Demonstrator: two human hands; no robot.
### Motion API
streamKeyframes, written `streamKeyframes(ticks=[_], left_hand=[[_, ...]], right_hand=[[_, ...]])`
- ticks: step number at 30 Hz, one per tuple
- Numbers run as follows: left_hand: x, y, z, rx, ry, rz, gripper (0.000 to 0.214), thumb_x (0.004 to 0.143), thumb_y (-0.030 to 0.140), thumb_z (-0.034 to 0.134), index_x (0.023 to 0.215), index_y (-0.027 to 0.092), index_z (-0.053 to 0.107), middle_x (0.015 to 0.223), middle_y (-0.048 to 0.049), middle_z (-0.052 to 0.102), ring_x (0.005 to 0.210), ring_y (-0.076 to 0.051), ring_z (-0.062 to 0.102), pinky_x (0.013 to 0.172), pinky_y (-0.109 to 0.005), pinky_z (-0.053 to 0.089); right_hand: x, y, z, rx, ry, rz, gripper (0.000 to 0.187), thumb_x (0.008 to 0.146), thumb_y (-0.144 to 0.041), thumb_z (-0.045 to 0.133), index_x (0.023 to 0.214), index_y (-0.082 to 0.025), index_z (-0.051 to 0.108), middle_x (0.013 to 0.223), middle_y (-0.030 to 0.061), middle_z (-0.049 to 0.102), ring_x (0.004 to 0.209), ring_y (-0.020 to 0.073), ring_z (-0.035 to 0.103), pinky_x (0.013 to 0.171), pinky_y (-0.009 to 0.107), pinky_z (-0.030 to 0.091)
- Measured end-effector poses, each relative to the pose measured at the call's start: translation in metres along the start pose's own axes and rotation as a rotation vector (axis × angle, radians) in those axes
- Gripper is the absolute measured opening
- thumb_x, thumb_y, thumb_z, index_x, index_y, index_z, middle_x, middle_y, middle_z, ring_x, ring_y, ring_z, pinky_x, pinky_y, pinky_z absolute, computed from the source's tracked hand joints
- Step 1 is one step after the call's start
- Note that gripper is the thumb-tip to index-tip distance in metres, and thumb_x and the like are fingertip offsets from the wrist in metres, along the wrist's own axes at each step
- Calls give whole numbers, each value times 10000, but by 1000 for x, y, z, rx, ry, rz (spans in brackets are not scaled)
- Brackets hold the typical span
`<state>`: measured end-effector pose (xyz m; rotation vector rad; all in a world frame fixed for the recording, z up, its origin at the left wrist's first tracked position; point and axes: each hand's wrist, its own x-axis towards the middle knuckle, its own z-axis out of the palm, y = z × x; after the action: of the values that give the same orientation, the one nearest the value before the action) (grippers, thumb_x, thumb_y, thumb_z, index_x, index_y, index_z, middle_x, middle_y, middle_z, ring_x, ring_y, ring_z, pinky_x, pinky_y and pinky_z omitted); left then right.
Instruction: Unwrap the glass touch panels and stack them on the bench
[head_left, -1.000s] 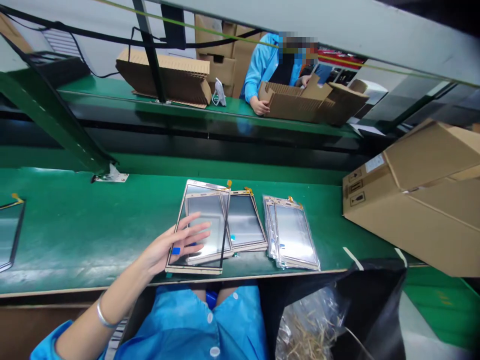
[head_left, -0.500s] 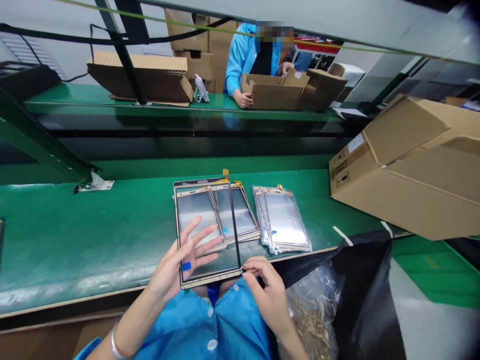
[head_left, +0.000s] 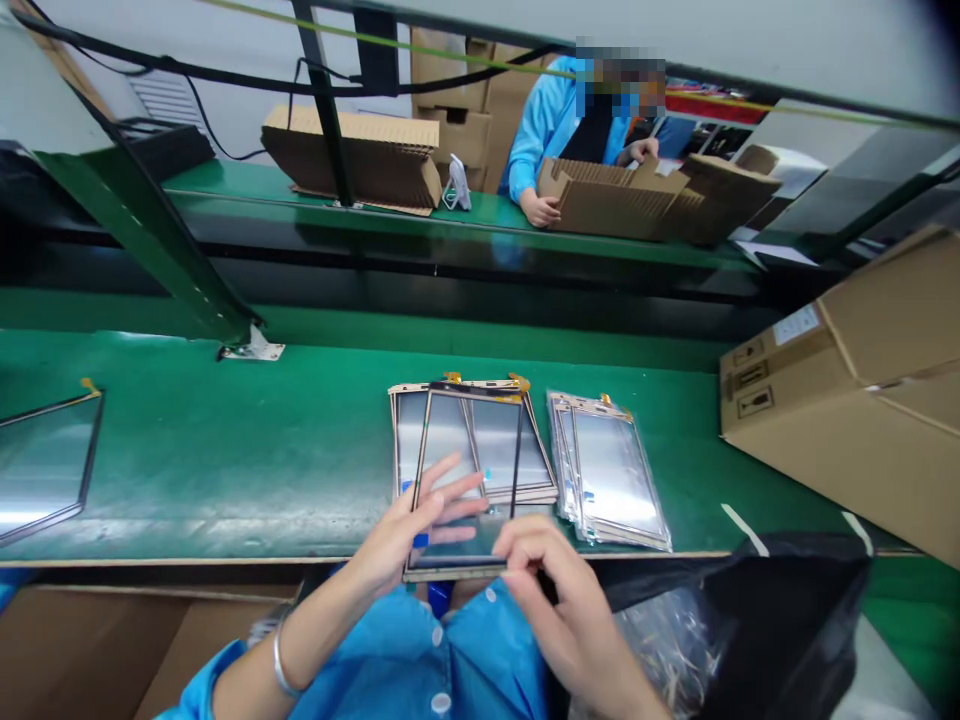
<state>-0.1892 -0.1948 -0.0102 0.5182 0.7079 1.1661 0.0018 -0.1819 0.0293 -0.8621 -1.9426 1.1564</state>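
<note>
A black-framed touch screen panel (head_left: 470,540), clear in the middle, is held tilted above the front edge of the bench. My left hand (head_left: 409,520) has its lower left side, with the fingers spread behind the glass and visible through it. A small blue tab shows near that hand. At the lower right corner, my right hand (head_left: 544,575) has its thumb and fingers pinched on the panel's edge, slightly blurred. Just beyond the held panel lies a stack of similar panels (head_left: 536,455) with orange flex tails. To its right is a pile of panels in clear plastic (head_left: 619,465).
Another panel (head_left: 45,460) lies at the far left of the green bench (head_left: 247,440). A large cardboard box (head_left: 840,390) stands at the right. Below it hangs a black bag (head_left: 795,610). Across the bench a person in blue (head_left: 547,120) handles a cardboard box (head_left: 615,200).
The view has shifted left, so the bench things appear farther right and the far-left panel shows. The held panel is tilted flatter, and my right hand has come further over its lower right corner.
</note>
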Motion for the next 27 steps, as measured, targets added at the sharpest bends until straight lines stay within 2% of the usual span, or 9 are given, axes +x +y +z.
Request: streamKeyframes(ticks=[2,5,8,11,15,23,25,27], left_hand=[[-1,-3,-2,-24,-23,-37,400,915,336,551,1309,281,512,1355,-105,560,1213,-317,542,926,-452,480],[-2,-1,-3,-90,15,-24,388,924,336,533,1307,281,505,1339,-100,576,1193,-308,561,910,-443,492],[-4,6,-3,-157,85,44,383,928,327,525,1309,297,495,1333,-82,584,1175,-296,577,901,-430,500],[-7,12,-3,-183,122,104,373,931,313,518,1304,303,498,1332,-73,586,1172,-296,579,895,-424,505],[-12,12,1,-173,147,132,364,938,311,501,1303,312,499,1343,-69,577,1174,-294,578,893,-424,505],[-13,5,8,-65,176,133,424,914,330,545,1329,281,476,1374,-101,542,1222,-308,534,949,-450,457],[-10,0,6,-39,163,107,432,905,324,562,1326,272,481,1371,-107,545,1223,-309,532,954,-454,450],[-6,-8,6,-48,114,34,434,903,351,561,1324,274,487,1350,-108,564,1205,-314,547,938,-460,459]], right_hand=[[15,-9,-8,79,5,-11,133,932,-141,437,843,-230,481,907,3,560,713,100,545,633,214,443],[26,-2,-15,-25,146,-45,117,924,-148,458,871,-230,521,873,7,561,787,124,548,673,228,438],[16,21,-8,-162,245,9,102,912,-165,480,906,-223,564,868,21,571,786,138,551,640,230,433],[-3,41,6,-154,254,110,63,884,-183,528,894,-213,582,851,23,590,743,141,569,605,231,446],[-17,47,20,-135,286,150,55,881,-189,536,840,-206,569,829,25,581,731,146,566,602,240,449],[-26,34,12,-258,227,51,134,917,-167,450,819,-206,534,842,36,527,760,149,542,650,264,453],[-22,22,10,-194,193,29,130,926,-182,440,827,-210,521,874,42,529,801,151,557,689,274,470],[-6,6,9,17,85,58,137,950,-237,414,838,-215,490,926,49,556,735,128,577,628,262,485]])
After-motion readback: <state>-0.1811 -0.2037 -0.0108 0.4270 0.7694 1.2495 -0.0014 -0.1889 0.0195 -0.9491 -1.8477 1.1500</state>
